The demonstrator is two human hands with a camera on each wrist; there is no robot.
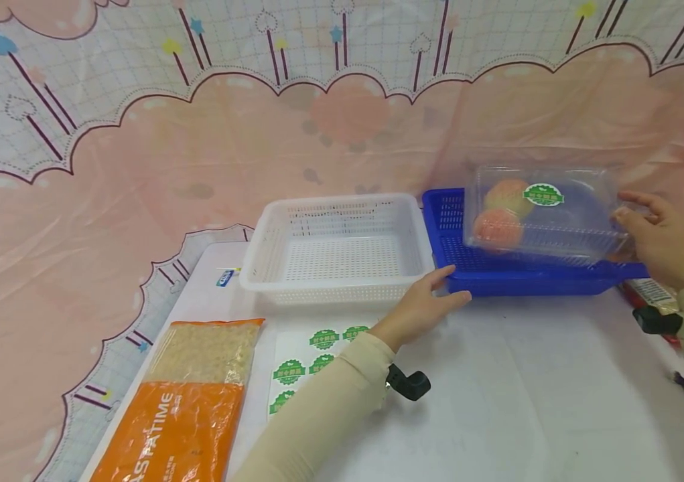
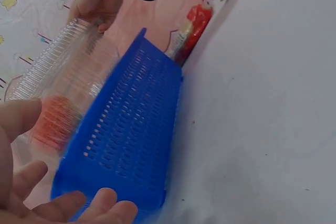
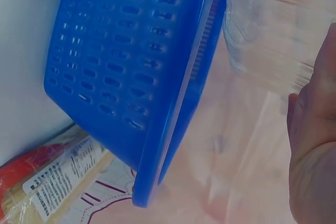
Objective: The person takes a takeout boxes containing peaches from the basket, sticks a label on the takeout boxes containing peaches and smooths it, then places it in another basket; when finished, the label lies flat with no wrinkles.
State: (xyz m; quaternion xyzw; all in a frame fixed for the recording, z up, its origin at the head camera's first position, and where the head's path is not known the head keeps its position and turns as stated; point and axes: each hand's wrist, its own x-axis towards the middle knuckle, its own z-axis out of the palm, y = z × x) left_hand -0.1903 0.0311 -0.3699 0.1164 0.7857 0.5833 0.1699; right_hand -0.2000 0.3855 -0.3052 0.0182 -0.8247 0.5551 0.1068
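Note:
My right hand (image 1: 664, 234) grips the right end of a clear plastic clamshell box (image 1: 583, 224), held slightly tilted over the blue basket (image 1: 522, 284). A green-and-white sticker (image 1: 543, 195) is on the box's lid. Inside, at the left end, lie two round reddish-yellow fruits (image 1: 497, 229). In the right wrist view the thumb side of that hand lies along the box's edge, its other fingers mostly hidden. My left hand (image 1: 417, 304), fingers spread and holding nothing, is by the blue basket's near left corner. The left wrist view shows its fingertips (image 2: 105, 198) right at the basket's end.
A white perforated basket (image 1: 335, 291) stands left of the blue one. A sheet of green stickers (image 1: 289, 372) lies partly under my left forearm. An orange pasta bag (image 1: 191, 415) lies at left, a small blue-and-white packet (image 1: 224, 278) behind it. A red packet (image 2: 197, 27) is beyond the blue basket.

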